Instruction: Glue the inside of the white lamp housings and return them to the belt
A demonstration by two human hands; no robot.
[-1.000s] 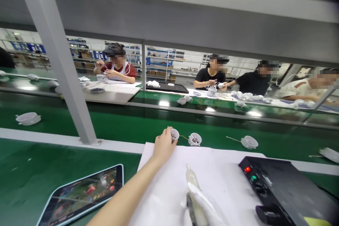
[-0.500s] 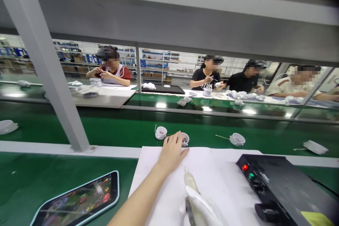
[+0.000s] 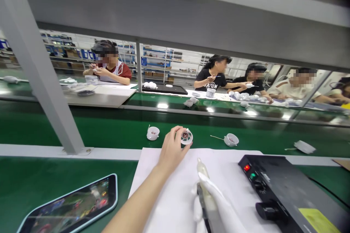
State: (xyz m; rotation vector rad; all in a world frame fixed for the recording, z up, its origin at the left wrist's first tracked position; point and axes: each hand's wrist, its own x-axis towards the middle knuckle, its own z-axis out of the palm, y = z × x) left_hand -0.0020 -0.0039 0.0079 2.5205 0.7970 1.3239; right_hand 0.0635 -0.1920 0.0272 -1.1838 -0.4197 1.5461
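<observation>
My left hand (image 3: 171, 148) reaches forward over the white sheet (image 3: 175, 189) and pinches a small white cup-shaped part (image 3: 186, 137) with a reddish inside, tilted up toward me at the belt's near edge. My right hand (image 3: 218, 207), in a white glove, is closed round a pale pen-shaped tool (image 3: 204, 185) whose tip points away from me. Two more white cup parts, one to the left (image 3: 152, 133) and one to the right (image 3: 231, 139), sit on the green conveyor belt (image 3: 115, 131).
A black control box (image 3: 284, 189) with red and green lights lies at the right. A phone (image 3: 68, 207) with a lit screen lies at the lower left. A grey post (image 3: 41, 76) stands left. Several people work across the belt.
My left hand let go of one cup on the belt, moved right to the neighbouring cup and picked it up. The cups on the belt have drifted left. My right hand rose slightly.
</observation>
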